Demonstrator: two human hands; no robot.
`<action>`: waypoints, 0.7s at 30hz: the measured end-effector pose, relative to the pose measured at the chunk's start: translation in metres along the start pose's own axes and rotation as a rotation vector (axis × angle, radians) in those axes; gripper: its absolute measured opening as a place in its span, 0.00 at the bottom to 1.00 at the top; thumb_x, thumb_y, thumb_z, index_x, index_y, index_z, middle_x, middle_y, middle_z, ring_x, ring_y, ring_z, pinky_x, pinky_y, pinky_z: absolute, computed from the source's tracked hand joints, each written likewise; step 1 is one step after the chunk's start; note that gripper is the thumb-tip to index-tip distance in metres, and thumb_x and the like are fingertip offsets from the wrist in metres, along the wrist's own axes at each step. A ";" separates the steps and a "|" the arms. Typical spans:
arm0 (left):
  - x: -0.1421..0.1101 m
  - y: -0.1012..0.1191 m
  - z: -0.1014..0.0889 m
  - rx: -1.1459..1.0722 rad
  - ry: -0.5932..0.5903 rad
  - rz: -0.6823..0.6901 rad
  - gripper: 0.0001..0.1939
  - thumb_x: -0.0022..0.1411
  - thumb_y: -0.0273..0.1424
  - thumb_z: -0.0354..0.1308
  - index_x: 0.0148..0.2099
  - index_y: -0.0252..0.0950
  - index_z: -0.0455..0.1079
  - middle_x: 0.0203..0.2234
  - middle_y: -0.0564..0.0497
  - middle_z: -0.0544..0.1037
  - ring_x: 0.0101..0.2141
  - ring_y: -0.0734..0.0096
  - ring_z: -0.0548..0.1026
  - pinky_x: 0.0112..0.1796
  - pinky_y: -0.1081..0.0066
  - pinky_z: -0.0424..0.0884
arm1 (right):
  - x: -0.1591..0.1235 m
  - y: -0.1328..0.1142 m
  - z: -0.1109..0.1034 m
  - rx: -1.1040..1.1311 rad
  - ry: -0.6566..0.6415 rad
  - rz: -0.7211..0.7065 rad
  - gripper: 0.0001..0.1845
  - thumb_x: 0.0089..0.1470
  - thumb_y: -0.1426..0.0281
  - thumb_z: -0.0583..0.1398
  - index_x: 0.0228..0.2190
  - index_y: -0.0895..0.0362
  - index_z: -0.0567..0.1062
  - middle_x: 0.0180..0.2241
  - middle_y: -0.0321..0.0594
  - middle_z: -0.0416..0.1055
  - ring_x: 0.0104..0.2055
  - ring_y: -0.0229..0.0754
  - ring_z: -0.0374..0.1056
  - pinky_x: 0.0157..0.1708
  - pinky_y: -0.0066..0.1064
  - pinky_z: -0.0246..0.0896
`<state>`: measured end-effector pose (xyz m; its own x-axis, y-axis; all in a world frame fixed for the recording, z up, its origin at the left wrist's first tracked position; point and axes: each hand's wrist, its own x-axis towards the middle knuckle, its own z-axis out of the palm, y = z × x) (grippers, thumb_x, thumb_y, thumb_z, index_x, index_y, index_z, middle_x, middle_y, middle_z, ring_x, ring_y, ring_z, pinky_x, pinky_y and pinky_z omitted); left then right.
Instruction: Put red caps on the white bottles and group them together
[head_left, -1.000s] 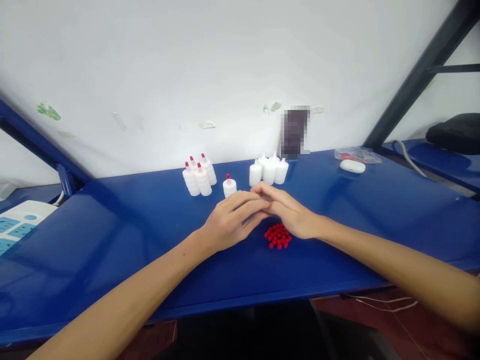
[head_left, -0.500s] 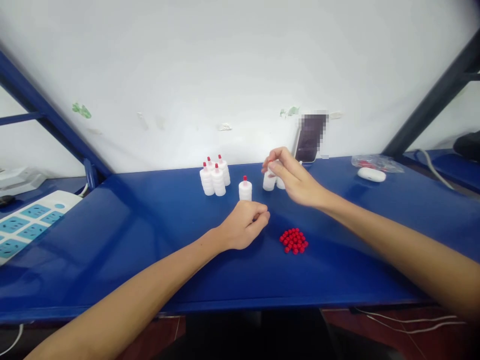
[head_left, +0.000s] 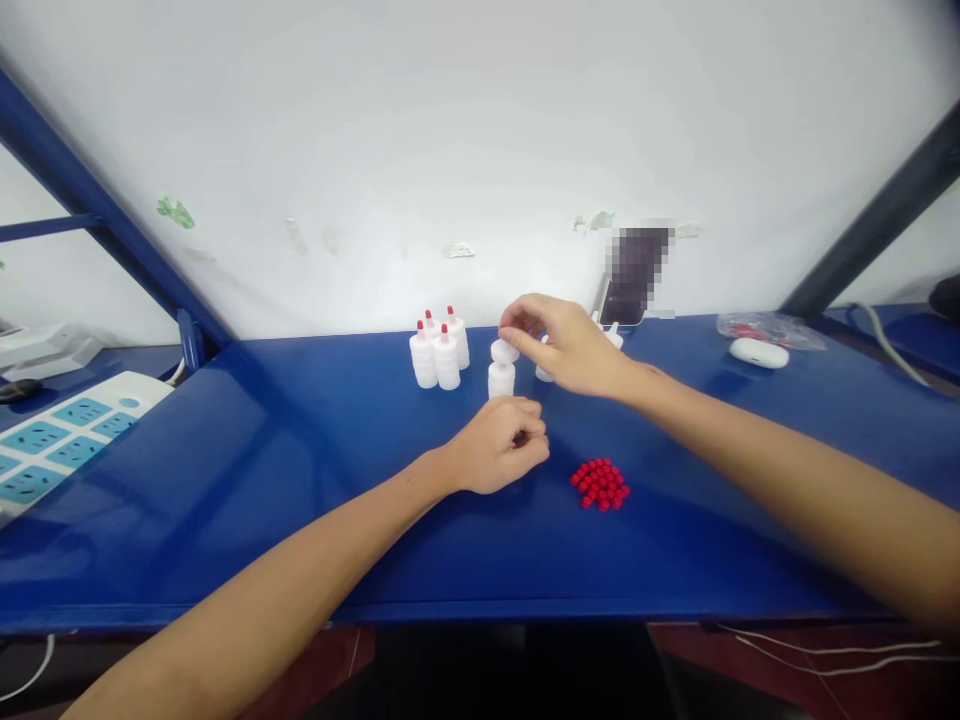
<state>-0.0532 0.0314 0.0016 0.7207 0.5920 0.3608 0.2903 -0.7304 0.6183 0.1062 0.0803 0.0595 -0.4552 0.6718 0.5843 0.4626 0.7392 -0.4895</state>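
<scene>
My right hand (head_left: 555, 340) pinches the red tip of a white squeeze bottle (head_left: 505, 351), which seems tilted. Only a rounded white part of it shows, just above a standing white bottle (head_left: 501, 381). My left hand (head_left: 502, 445) is closed in front of that standing bottle, its fingers curled; whatever they hold is hidden. A heap of small red caps (head_left: 601, 484) lies to the right of my left hand. Behind my right hand stand more white bottles (head_left: 613, 336), partly covered; the nozzle tips that show there are white.
A cluster of several red-capped white bottles (head_left: 442, 355) stands at the back, left of my hands. A phone (head_left: 634, 280) leans on the wall. At right are a white earbud case (head_left: 759, 353) and a clear plastic bag (head_left: 772, 330). A power strip (head_left: 75, 445) lies at far left.
My right hand has moved left from the back bottles, bringing a white bottle to above the standing one. My left hand stays closed in nearly the same spot. The view has shifted slightly.
</scene>
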 end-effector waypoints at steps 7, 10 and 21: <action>-0.001 -0.001 -0.002 -0.001 -0.016 -0.079 0.17 0.68 0.30 0.46 0.25 0.35 0.57 0.17 0.59 0.59 0.21 0.78 0.57 0.27 0.72 0.56 | -0.004 0.000 -0.009 -0.164 -0.008 0.012 0.11 0.62 0.67 0.55 0.41 0.59 0.75 0.34 0.41 0.75 0.31 0.39 0.68 0.34 0.31 0.60; 0.000 -0.005 -0.001 0.046 0.052 -0.017 0.09 0.69 0.31 0.47 0.38 0.35 0.67 0.29 0.53 0.72 0.29 0.74 0.68 0.33 0.72 0.65 | -0.009 0.007 -0.024 -0.251 0.070 0.190 0.12 0.60 0.68 0.55 0.40 0.59 0.76 0.27 0.38 0.74 0.24 0.38 0.67 0.30 0.32 0.58; 0.001 -0.020 -0.005 0.149 0.279 -0.177 0.16 0.69 0.30 0.48 0.57 0.39 0.66 0.49 0.47 0.74 0.44 0.66 0.73 0.47 0.63 0.71 | -0.034 0.027 -0.033 0.050 -0.214 0.623 0.27 0.61 0.66 0.54 0.60 0.56 0.63 0.21 0.35 0.73 0.12 0.38 0.62 0.15 0.29 0.55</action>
<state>-0.0616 0.0482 -0.0071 0.4571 0.7692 0.4466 0.4991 -0.6374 0.5870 0.1591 0.0760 0.0475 -0.2574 0.9653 0.0435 0.6547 0.2073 -0.7269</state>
